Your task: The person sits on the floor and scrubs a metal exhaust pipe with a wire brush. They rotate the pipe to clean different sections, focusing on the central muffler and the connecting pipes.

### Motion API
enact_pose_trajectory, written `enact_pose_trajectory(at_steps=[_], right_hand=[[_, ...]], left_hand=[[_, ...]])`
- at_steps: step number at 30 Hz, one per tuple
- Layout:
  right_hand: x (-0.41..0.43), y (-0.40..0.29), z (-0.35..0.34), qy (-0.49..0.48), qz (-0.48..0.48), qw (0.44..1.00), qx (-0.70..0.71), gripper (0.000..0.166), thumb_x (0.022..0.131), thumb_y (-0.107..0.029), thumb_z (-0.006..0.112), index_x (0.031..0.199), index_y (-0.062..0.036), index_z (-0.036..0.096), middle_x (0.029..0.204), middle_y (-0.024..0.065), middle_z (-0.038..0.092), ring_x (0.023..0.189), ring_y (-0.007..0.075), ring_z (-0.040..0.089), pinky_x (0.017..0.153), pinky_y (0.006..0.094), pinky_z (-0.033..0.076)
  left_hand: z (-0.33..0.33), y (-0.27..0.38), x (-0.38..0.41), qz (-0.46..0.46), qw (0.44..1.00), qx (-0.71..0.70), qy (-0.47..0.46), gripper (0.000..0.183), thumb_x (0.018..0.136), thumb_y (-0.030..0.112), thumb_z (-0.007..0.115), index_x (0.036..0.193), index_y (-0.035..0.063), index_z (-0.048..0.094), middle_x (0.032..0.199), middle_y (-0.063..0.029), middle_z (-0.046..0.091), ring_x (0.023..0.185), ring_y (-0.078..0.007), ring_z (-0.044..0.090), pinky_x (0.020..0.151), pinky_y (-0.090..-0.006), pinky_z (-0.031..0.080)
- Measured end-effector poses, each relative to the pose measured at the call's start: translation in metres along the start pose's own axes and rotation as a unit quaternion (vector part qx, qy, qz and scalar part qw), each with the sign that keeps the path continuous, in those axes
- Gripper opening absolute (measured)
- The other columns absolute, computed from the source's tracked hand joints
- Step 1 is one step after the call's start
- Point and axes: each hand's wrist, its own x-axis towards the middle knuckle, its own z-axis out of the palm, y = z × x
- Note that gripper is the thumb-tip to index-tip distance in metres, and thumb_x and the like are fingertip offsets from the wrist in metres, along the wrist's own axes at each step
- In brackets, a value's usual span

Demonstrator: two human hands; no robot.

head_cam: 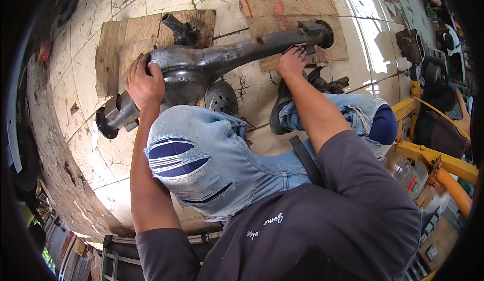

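A dark metal axle housing [181, 60] lies across the floor before me, its bulged centre toward the left and a flange at each end. My left hand [145, 82] grips the rim of that bulge, thumb apart from the fingers. Near the right-hand flange [324, 34], my right hand [292, 61] presses against the underside of the tube. Something dark shows at its fingertips, too small to make out. Just beyond the housing, a metal part with a splined shaft [174, 23] stands on a cardboard sheet [126, 35].
Another printed cardboard sheet [264, 1] lies under the right end. A crumpled dark rag [327, 80] is beside my right shoe [281, 111]. A rusty metal part [410, 46] sits on the tiles at right. A yellow metal frame [450, 160] rises close on my right.
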Motion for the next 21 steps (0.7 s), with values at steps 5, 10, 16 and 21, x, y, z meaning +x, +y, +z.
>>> enact_pose_trajectory(at_steps=[5,10,16,21], right_hand=[[-0.043,-0.017,0.02,0.068,-0.248,0.966,-0.01,0.086,0.082,-0.016,0.055,0.152,0.0026,0.008,0.16,0.0221,0.006,0.148,0.0396,0.008,0.117,0.0547,0.016],[0.007,-0.009,-0.035,-0.016,-0.218,0.974,-0.064,0.089,0.08,-0.012,0.058,0.154,-0.0049,0.009,0.162,0.0186,0.004,0.149,0.0385,0.007,0.115,0.0562,0.023],[0.021,-0.023,-0.031,-0.023,-0.274,0.957,-0.089,0.084,0.079,-0.015,0.062,0.15,-0.0006,0.02,0.159,0.0189,0.016,0.147,0.0409,0.009,0.115,0.0492,0.029],[0.046,-0.008,-0.036,-0.064,-0.353,0.93,-0.077,0.079,0.08,-0.006,0.056,0.151,-0.0151,0.023,0.159,0.0134,0.021,0.147,0.0381,0.015,0.118,0.0436,0.026]], left_hand=[[0.0,-0.007,0.001,0.006,1.0,-0.004,0.008,0.038,0.091,0.026,0.046,0.117,0.008,0.067,0.126,-0.0099,0.063,0.121,-0.0281,0.056,0.105,-0.0395,0.04],[-0.002,-0.011,-0.003,0.005,1.0,0.004,0.01,0.037,0.09,0.025,0.047,0.116,0.0067,0.068,0.125,-0.0105,0.064,0.119,-0.0286,0.057,0.103,-0.0401,0.042],[0.001,-0.003,0.0,0.006,1.0,-0.006,0.007,0.038,0.09,0.025,0.047,0.118,0.0074,0.067,0.127,-0.0104,0.063,0.121,-0.0282,0.056,0.104,-0.0401,0.041],[-0.004,-0.009,-0.004,-0.001,1.0,0.001,0.005,0.038,0.09,0.025,0.048,0.118,0.0075,0.067,0.127,-0.0104,0.063,0.121,-0.0282,0.056,0.104,-0.0401,0.04]])
